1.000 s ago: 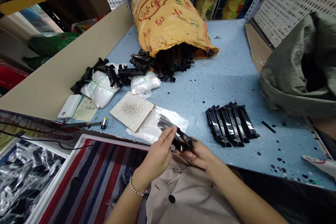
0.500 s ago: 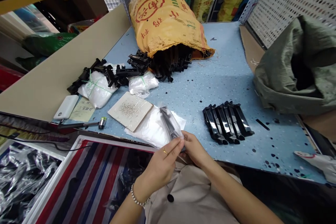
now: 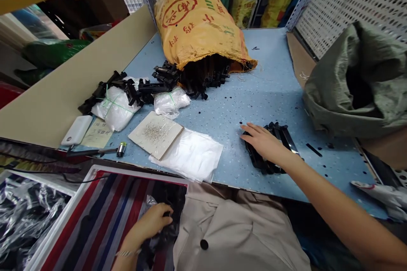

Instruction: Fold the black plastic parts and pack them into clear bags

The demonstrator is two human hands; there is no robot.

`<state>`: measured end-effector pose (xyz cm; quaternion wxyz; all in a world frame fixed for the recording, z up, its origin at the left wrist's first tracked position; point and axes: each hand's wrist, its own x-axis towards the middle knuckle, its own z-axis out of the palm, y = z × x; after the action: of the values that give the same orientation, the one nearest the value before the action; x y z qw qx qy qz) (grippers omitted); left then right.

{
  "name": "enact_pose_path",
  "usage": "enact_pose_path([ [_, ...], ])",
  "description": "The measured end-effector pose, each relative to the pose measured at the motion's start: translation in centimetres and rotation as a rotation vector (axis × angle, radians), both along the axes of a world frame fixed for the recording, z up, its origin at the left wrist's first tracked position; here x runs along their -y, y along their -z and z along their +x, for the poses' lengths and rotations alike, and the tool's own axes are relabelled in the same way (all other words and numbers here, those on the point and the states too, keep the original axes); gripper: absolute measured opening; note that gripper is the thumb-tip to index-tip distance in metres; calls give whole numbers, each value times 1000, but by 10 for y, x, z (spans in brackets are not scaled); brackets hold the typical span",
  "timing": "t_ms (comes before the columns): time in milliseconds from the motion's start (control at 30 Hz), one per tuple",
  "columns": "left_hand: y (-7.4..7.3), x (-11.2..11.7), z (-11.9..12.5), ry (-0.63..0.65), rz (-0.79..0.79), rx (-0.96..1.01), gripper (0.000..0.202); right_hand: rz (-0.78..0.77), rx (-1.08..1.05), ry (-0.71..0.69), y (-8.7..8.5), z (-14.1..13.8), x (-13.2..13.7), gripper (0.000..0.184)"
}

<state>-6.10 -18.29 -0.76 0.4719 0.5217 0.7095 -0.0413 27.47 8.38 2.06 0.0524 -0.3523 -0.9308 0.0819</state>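
My right hand [image 3: 267, 144] lies over a row of black plastic parts [image 3: 288, 137] on the blue tabletop, its fingers stretched toward the row's left end. Down at the left, my left hand [image 3: 154, 220] is inside a white-rimmed bin lined with red, blue and white striped cloth [image 3: 104, 216]. Its fingers are loosely curved, thumb and forefinger apart, over black pieces in clear plastic [image 3: 155, 245]. A bit of clear plastic [image 3: 150, 200] shows just beyond the knuckles. A stack of clear plastic bags [image 3: 197, 156] lies near the table edge, partly under a square board [image 3: 155, 134].
A yellow sack [image 3: 200, 21] spills black parts [image 3: 167, 74] at the back. Tied bag bundles [image 3: 116, 110], a white power bank [image 3: 76, 130] and a tool with a metal head [image 3: 121, 149] lie left. A grey-green sack [image 3: 337, 106] stands right.
My hands have parted: the left went down into the striped bin, the right moved across to the black parts. The filled clear bag they held is gone from above the bag stack.
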Motion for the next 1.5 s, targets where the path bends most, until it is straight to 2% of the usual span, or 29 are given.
enact_pose_path([
  [67,31,-11,6,-32,-49,-105,26,25,101,-132,-1,3,-15,42],
  [100,37,-16,10,-34,-50,-130,24,4,107,-178,-4,3,-19,40],
  [133,38,-22,16,-33,-38,-111,21,-33,91,-202,-7,4,-21,39],
  [167,33,-28,23,-33,-10,-39,17,-79,59,-199,-11,5,-21,37],
  [233,15,-45,42,-78,126,181,13,-190,-45,-105,-19,6,-17,33],
  [300,-3,-67,67,-175,393,324,15,-338,-197,61,-24,3,-10,33],
  [367,-12,-93,93,-212,686,145,15,-558,-400,216,-25,-2,0,35],
  [400,-12,-105,103,-171,775,17,18,-684,-511,280,-23,-5,6,36],
  [467,-6,-124,112,-80,833,-177,14,-911,-705,381,-17,-8,20,39],
  [533,0,-134,105,-53,774,-179,9,-1073,-832,467,-10,-7,35,41],
  [633,4,-136,86,-179,636,74,25,-1241,-952,539,0,-8,55,40],
  [700,2,-131,81,-241,631,147,25,-1336,-1022,546,5,-13,64,38],
  [767,1,-124,85,-181,739,10,16,-1406,-1060,531,8,-23,69,36],
  [867,1,-119,91,15,871,-261,12,-1447,-1088,514,10,-38,72,35],
  [933,2,-119,87,28,865,-280,12,-1457,-1090,519,10,-43,73,36],
  [1033,1,-120,77,-34,850,-177,21,-1471,-1084,526,11,-44,74,39],
  [1100,-1,-118,76,12,864,-213,13,-1477,-1087,512,12,-44,76,37],
  [1233,-1,-110,84,160,877,-410,29,-1494,-1103,525,16,-46,81,34],
  [1333,-1,-108,84,133,879,-433,21,-1503,-1101,559,16,-47,84,33],
  [1500,-3,-110,72,0,843,-312,19,-1524,-1122,557,11,-48,88,30],
])
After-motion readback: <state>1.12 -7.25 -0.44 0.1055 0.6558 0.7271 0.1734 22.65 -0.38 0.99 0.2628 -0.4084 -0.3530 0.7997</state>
